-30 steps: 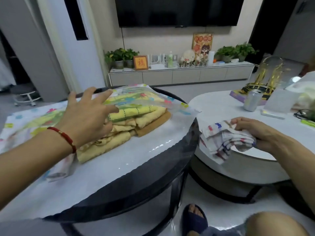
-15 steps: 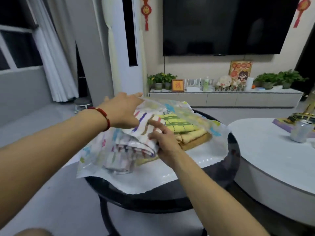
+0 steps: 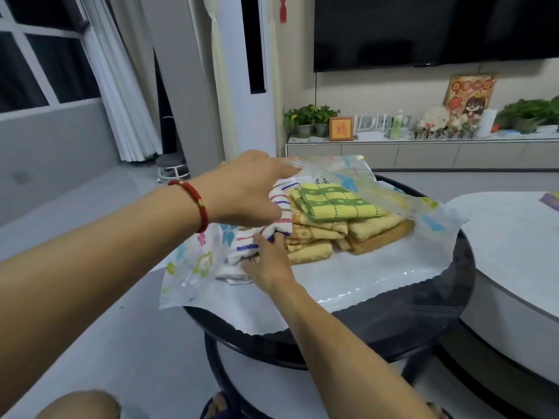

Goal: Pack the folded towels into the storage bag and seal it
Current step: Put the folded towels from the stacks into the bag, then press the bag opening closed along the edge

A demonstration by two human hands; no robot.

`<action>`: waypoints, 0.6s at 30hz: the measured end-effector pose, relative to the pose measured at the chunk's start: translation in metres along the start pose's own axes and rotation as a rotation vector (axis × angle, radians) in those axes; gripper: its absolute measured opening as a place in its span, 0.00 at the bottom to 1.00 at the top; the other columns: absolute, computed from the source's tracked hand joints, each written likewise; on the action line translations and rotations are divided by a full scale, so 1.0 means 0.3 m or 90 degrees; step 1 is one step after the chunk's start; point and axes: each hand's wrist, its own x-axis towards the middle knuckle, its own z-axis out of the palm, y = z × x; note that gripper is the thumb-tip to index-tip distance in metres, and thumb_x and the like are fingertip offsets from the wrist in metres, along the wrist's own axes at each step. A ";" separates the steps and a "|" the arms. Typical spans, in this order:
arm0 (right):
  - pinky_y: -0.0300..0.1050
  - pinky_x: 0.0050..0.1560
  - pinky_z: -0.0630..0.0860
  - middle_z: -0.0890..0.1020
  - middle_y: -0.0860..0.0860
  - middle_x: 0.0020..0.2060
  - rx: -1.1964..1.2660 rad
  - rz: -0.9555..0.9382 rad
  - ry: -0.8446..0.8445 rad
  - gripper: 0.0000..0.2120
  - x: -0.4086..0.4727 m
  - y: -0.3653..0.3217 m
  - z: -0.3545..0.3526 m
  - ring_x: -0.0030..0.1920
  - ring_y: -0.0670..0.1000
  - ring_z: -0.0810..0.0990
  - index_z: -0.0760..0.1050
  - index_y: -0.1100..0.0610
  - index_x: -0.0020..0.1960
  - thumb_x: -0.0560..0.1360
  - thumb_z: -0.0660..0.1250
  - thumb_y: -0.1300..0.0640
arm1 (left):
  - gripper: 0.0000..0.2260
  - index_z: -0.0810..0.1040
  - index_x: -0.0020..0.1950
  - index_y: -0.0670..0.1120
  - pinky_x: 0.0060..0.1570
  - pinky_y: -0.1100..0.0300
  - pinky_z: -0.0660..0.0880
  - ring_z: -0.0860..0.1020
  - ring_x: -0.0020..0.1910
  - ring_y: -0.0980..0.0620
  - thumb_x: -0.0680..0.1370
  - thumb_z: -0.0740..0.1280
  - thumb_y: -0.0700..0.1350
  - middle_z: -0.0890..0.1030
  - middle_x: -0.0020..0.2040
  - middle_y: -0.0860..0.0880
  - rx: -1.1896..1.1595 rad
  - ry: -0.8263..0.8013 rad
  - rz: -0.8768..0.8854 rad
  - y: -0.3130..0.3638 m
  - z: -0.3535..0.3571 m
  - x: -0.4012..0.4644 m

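On dark table (image 3: 393, 334): left hand (image 3: 245, 192) lifts bag (image 3: 378, 192) flap; right hand (image 3: 267, 261) grips striped towel (image 3: 272, 219), pushing it beside stack (image 3: 332, 219) inside. Packing step; next likely seat towel fully, then seal.

Left hand (image 3: 245, 189) fingertips hidden under bag flap (image 3: 348, 182), white table (image 3: 514, 237) cut off at right edge

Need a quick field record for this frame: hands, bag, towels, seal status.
left hand: lifts the upper flap of the storage bag
right hand: pushes the white striped towel in
towel stack: yellow and tan, already between the bag layers, green checked towel on top
bag: open, lying on the round black table
seal: not done
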 end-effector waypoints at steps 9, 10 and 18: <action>0.55 0.60 0.75 0.76 0.60 0.64 -0.083 0.112 0.395 0.18 -0.044 0.254 -0.295 0.63 0.62 0.75 0.77 0.55 0.65 0.77 0.68 0.50 | 0.30 0.68 0.73 0.52 0.62 0.43 0.72 0.70 0.64 0.44 0.71 0.67 0.43 0.76 0.66 0.46 -0.040 0.070 -0.001 -0.028 0.046 0.000; 0.58 0.63 0.74 0.73 0.63 0.67 -0.128 0.177 0.377 0.22 -0.032 0.302 -0.345 0.64 0.66 0.73 0.73 0.57 0.68 0.77 0.67 0.49 | 0.30 0.69 0.73 0.52 0.63 0.45 0.71 0.70 0.64 0.44 0.71 0.67 0.43 0.75 0.67 0.47 -0.042 0.079 0.007 -0.027 0.054 0.002; 0.58 0.68 0.73 0.72 0.59 0.72 -0.095 0.120 0.042 0.27 0.050 0.379 -0.558 0.68 0.63 0.74 0.65 0.54 0.75 0.79 0.67 0.47 | 0.19 0.76 0.61 0.54 0.48 0.54 0.71 0.73 0.48 0.48 0.71 0.67 0.44 0.74 0.46 0.58 -0.095 0.144 0.073 0.001 0.125 -0.020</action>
